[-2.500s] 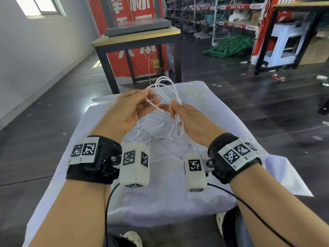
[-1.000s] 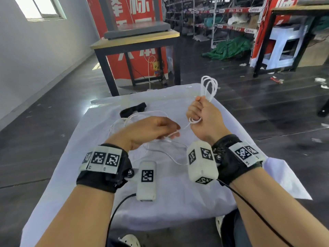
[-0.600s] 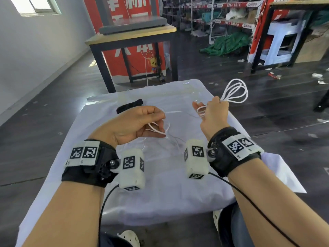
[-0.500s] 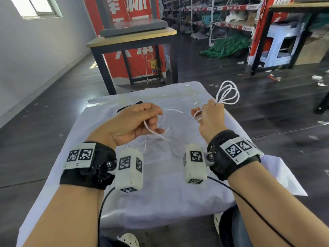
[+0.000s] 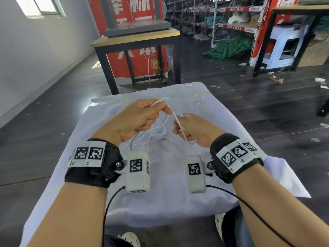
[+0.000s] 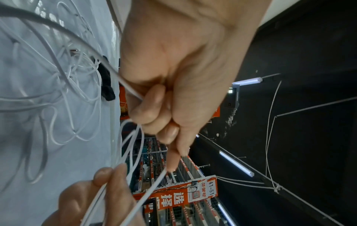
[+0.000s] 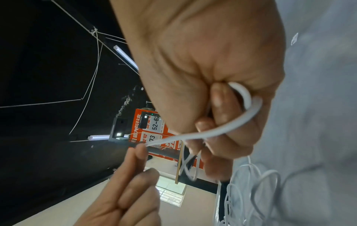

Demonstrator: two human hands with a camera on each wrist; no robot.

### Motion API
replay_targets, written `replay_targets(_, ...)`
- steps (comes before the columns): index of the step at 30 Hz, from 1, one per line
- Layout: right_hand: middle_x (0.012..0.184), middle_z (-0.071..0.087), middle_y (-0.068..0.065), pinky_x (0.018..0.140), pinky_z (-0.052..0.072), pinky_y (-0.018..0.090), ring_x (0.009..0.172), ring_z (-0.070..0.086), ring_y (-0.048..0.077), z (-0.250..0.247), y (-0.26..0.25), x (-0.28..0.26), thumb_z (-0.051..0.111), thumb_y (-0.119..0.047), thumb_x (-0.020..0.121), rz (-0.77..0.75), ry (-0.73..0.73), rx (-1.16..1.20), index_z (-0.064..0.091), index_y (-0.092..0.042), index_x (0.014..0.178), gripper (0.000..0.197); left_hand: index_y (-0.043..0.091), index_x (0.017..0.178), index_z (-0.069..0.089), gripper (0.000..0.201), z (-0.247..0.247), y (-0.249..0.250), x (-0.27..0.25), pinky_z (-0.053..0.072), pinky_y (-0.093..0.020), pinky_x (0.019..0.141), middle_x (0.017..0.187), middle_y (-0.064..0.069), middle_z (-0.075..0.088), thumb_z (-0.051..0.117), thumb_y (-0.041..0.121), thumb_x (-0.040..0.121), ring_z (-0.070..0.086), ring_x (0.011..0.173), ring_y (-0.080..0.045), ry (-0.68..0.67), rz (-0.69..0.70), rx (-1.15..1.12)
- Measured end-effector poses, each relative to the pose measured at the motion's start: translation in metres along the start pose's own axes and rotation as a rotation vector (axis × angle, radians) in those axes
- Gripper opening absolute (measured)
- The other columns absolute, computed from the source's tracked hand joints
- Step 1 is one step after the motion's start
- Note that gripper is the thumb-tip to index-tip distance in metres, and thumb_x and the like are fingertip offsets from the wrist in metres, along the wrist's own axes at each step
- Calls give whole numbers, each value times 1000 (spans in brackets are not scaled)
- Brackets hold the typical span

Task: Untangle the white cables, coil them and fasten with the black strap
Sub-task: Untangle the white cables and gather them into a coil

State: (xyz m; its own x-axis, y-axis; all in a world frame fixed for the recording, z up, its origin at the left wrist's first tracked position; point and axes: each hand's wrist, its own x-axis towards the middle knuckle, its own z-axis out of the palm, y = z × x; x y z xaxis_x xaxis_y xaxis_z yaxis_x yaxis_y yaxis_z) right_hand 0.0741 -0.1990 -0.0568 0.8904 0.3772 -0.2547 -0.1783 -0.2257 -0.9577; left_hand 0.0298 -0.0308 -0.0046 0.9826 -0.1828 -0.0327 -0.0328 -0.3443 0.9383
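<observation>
Above the middle of the white cloth, my left hand (image 5: 159, 106) pinches a strand of white cable (image 5: 173, 116) between thumb and fingers. That strand runs down to my right hand (image 5: 180, 126), which is fisted round a bundle of cable loops (image 7: 246, 97). More loose white cable (image 5: 154, 135) lies tangled on the cloth under both hands. The black strap (image 6: 107, 87) lies on the cloth past the tangle. It shows only in the left wrist view; in the head view my left hand hides it.
The cloth-covered table (image 5: 178, 196) is small, with its far edge just beyond my hands and drops on both sides. A wooden table with black legs (image 5: 137, 37) stands behind it. Dark floor and shelving lie to the right.
My right hand has come back in from the right toward the left hand, and its loops no longer stick out. The left hand has risen and now covers the strap.
</observation>
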Motion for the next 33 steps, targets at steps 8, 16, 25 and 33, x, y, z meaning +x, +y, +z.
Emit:
replay_targets(8,55,54,2,30,19,15,33,35,6,8,-7,-7,36,-57,96,25,-213,-19,52,-8,85,52,16,83,73,21,0,-16,11,29,-9,41,52,14,51,60,30,93,39,40,0,401,86,250)
replay_targets(16,49,41,-6,37,21,16,42,27,9,8,-6,-8,38,-44,100,-72,-270,-132,49,-14,78,39,20,86,73,18,-7,-25,15,40,-13,53,88,8,70,66,37,87,50,50,8,475,81,325)
replay_targets(25,45,34,-5,45,42,16,50,53,11,4,-7,-6,39,-38,102,-10,-242,167,48,-14,77,35,22,110,65,39,-23,-25,7,51,-23,77,91,7,62,48,53,93,60,79,-10,305,-81,131)
replay_targets(33,55,40,-5,43,32,15,47,44,7,6,-4,-8,38,-39,101,-97,-267,57,52,-11,83,36,13,115,66,51,-23,-23,9,56,-26,80,102,-12,71,57,54,86,67,92,-21,238,-234,-206)
